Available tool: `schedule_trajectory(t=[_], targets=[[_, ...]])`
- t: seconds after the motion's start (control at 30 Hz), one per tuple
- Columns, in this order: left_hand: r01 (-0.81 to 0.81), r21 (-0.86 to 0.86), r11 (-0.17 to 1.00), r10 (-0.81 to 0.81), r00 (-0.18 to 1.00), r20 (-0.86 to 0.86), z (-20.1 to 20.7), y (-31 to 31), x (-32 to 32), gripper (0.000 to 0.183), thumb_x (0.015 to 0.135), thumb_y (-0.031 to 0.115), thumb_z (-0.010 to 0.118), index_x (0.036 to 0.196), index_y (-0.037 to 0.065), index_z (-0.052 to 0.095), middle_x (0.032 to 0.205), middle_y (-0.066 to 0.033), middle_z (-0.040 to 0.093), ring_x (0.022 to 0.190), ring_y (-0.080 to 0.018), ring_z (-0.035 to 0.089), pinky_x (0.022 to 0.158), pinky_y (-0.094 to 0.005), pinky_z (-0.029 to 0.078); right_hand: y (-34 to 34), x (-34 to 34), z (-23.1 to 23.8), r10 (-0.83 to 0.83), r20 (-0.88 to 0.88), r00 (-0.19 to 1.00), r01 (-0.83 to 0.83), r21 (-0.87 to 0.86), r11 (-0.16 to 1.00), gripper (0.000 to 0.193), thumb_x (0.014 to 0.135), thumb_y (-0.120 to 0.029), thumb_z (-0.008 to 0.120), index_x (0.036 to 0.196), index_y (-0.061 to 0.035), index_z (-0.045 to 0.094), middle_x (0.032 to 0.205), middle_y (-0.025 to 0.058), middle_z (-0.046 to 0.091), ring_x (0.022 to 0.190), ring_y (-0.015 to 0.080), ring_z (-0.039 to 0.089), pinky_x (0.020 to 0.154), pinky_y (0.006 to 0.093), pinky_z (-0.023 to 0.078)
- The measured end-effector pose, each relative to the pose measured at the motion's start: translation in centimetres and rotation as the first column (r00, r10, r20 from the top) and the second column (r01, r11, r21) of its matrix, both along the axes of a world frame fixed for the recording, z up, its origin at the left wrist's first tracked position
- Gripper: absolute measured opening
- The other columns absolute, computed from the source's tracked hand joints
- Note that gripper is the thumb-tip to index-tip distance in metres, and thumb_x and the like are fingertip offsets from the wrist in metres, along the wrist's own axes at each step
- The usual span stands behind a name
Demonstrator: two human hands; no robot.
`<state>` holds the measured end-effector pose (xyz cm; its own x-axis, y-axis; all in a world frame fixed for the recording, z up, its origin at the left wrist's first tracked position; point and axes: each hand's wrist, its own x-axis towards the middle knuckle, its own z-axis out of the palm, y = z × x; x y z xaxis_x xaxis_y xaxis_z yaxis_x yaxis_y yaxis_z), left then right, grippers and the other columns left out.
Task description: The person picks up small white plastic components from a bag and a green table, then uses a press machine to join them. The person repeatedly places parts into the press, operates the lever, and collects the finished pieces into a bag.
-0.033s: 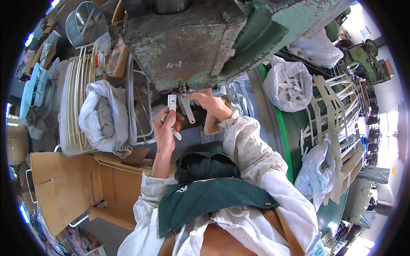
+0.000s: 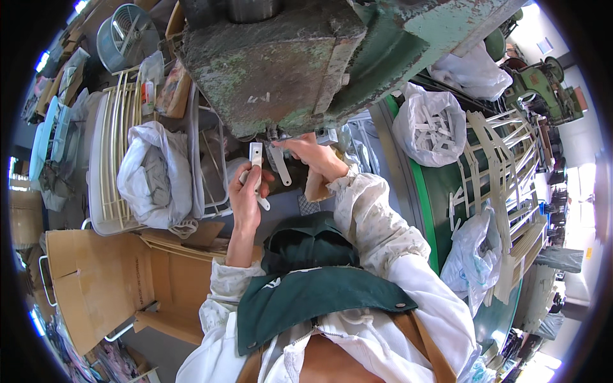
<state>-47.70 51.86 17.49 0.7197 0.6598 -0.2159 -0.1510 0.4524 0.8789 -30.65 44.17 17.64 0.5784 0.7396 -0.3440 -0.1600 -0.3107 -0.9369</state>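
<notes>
My left hand is closed around a few white flat strips with rounded, holed ends; one stands up above the thumb and another end pokes out below the fingers. Just right of it, one more white strip hangs at a slant, its upper end at the small tooling under the green press machine. My right hand reaches in from the right, its fingertips pinched at that upper end. The press head partly hides the contact point.
White bags stand on both sides: one with greyish contents on the left, another full of white strips on the right. An open cardboard box sits lower left. Long pale metal strips lie on the green table.
</notes>
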Motion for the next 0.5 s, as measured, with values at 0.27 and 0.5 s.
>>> schedule_trajectory(t=[0.27,0.5], targets=[[-0.011,0.056,0.998,0.011,1.000,-0.006,1.2,0.5,0.1,0.017,0.093,0.013,0.056,0.099,-0.003,0.060,0.072,-0.0090,0.062,0.048,-0.0053,0.043,0.044,-0.0203,0.031,-0.1,-1.1,1.6,0.034,0.450,0.892,-0.046,0.016,0.999,0.037,0.080,-0.022,0.073,0.110,-0.0048,0.061,0.072,-0.0013,0.056,0.059,0.0089,0.045,0.056,0.0247,0.041],[0.138,0.137,0.981,-0.127,0.988,-0.087,2.8,1.1,1.9,0.018,0.091,0.014,0.059,0.088,-0.003,0.063,0.062,-0.0065,0.060,0.043,-0.0041,0.041,0.039,-0.0178,0.028,-3.3,-3.2,1.4,-0.047,0.203,0.978,0.020,0.133,0.991,0.022,0.083,-0.021,0.072,0.082,-0.0003,0.065,0.067,-0.0017,0.060,0.063,0.0063,0.051,0.056,0.0245,0.041]])
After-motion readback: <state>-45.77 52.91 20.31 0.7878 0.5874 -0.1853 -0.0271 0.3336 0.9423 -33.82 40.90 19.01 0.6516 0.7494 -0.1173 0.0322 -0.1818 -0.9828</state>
